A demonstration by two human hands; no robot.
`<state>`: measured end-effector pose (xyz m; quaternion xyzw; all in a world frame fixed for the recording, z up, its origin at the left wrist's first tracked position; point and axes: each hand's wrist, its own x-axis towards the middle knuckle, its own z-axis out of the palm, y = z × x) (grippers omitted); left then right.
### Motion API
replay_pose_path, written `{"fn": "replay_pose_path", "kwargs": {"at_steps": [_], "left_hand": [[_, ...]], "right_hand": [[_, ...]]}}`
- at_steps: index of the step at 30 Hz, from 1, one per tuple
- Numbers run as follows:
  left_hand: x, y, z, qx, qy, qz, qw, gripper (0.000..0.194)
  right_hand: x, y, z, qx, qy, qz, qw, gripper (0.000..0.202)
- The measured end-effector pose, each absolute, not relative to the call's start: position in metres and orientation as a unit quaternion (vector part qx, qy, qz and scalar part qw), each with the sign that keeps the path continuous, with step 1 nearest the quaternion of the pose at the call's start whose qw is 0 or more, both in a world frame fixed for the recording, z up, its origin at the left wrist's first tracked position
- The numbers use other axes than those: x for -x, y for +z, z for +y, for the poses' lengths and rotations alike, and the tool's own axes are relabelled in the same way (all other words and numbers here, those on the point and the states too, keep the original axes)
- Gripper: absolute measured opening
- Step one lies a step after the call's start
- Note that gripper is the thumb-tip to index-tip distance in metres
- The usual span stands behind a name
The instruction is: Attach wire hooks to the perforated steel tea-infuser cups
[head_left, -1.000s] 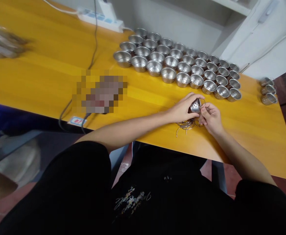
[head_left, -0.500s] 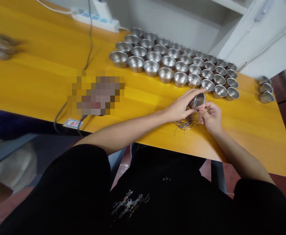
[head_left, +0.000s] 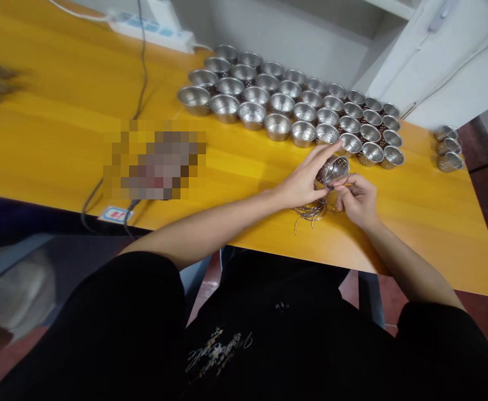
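My left hand (head_left: 305, 181) is closed round a small perforated metal cup (head_left: 326, 170), thumb below and fingers along its far side. The cup is tilted with its mouth toward the right. At the rim, my right hand (head_left: 359, 197) pinches a thin curved wire handle (head_left: 346, 177); the exact contact between wire and cup is too small to make out. Just below both hands lies a loose pile of bent wire handles (head_left: 311, 213) on the table.
Several rows of similar metal cups (head_left: 278, 127) stand beyond my hands on the yellow table (head_left: 244, 223). Three more cups (head_left: 450, 161) are near the right edge. On the left are a power strip (head_left: 152, 30), cables (head_left: 144, 72), a pixelated object (head_left: 160, 164) and a label card (head_left: 115, 214).
The cup's mouth has turned more toward view, and my right fingers have shifted slightly with the wire at the rim. The whole scene has moved a little left as the camera moved.
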<state>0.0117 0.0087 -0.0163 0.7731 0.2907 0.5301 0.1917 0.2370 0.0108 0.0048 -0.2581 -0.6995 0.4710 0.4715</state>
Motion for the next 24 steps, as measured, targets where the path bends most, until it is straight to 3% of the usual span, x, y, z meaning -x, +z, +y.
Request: {"fn": "replay_pose_path", "kwargs": {"at_steps": [10, 24], "left_hand": [[-0.005, -0.007, 0.008, -0.784, 0.51, 0.288, 0.205, 0.084], [-0.007, -0.007, 0.01, -0.79, 0.518, 0.266, 0.193, 0.084]], "right_hand": [[-0.24, 0.004, 0.013, 0.244, 0.447, -0.728, 0.46, 0.031], [-0.237, 0.008, 0.012, 0.245, 0.459, -0.72, 0.46, 0.035]]}}
